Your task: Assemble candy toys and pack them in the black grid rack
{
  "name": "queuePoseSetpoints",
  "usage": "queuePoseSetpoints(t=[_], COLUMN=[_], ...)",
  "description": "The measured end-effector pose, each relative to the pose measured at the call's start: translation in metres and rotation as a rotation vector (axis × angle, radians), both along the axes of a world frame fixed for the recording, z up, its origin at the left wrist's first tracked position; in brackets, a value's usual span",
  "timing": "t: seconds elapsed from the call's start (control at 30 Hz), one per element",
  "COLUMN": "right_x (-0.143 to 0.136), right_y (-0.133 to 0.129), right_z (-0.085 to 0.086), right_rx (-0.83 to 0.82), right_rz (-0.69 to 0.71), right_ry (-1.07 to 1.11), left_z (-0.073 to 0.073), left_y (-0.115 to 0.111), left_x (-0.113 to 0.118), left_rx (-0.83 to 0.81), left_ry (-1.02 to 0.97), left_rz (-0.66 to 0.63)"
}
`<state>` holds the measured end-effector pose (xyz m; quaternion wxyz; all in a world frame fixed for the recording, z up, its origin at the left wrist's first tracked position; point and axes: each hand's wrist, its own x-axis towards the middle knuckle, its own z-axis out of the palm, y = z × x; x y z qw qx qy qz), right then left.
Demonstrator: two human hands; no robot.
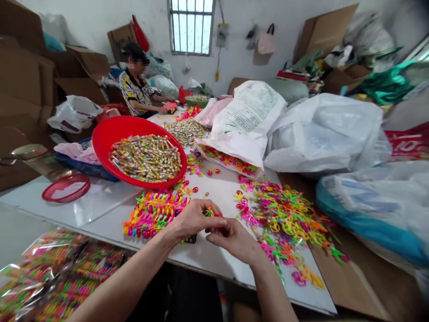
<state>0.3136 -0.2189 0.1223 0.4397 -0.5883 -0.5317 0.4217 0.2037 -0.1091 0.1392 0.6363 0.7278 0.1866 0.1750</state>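
Note:
Over the front of the white table (214,264), my left hand (196,219) is closed, thumb and fingers pinching small coloured plastic pieces (208,212). My right hand (234,239) meets it fingertip to fingertip, also closed; a small reddish piece shows partly between its fingers. Left of my hands lie rows of bright plastic pieces (150,214), partly behind my left wrist. Beyond them a red basin (103,147) tilts forward, full of small wrapped cylinders (145,158). A loose heap of coloured plastic pieces (284,210) spreads to the right of my right hand.
An open white sack (244,120) spills coloured pieces behind my hands. Large plastic bags (328,134) stand at the right. A red mesh basket (67,188) and a pitcher (40,161) are at the left. Filled clear packs (43,277) lie below the table edge. A person (137,85) sits at the back.

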Motion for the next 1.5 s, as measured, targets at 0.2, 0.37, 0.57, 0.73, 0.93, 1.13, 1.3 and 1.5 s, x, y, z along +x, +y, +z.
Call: queuePoseSetpoints(t=[0.2, 0.37, 0.57, 0.73, 0.93, 1.13, 1.3, 1.5], right_x=[-0.017, -0.056, -0.079, -0.08, -0.074, -0.068, -0.009, 0.118], right_y=[-0.004, 0.013, 0.028, 0.024, 0.032, 0.018, -0.009, 0.023], right_z=[-0.03, -0.102, -0.13, -0.132, -0.142, -0.125, -0.087, -0.054], right_rx=[0.085, -0.031, 0.104, 0.14, 0.166, 0.088, 0.039, -0.228], right_rz=[-0.401, -0.525, -0.614, -0.518, -0.404, -0.234, -0.138, -0.538], right_ry=[-0.111, 0.038, -0.245, -0.482, -0.649, -0.482, -0.489, -1.052], left_z=[0.006, -0.019, -0.059, -0.064, -0.071, -0.077, -0.077, -0.042], left_y=[0.014, 0.011, -0.009, -0.007, -0.006, -0.014, -0.021, 0.023], left_x=[-0.026, -0.068, -0.078, -0.077, -0.073, -0.078, -0.088, -0.083], left_rx=[0.372, 0.721, 1.023, 1.012, 1.06, 1.102, 1.11, 1.163], left_ry=[0.017, 0.192, 0.199, 0.146, 0.114, 0.085, -0.007, 0.158], left_rz=[0.159, 0.201, 0.078, 0.078, 0.105, 0.087, 0.076, 0.221])
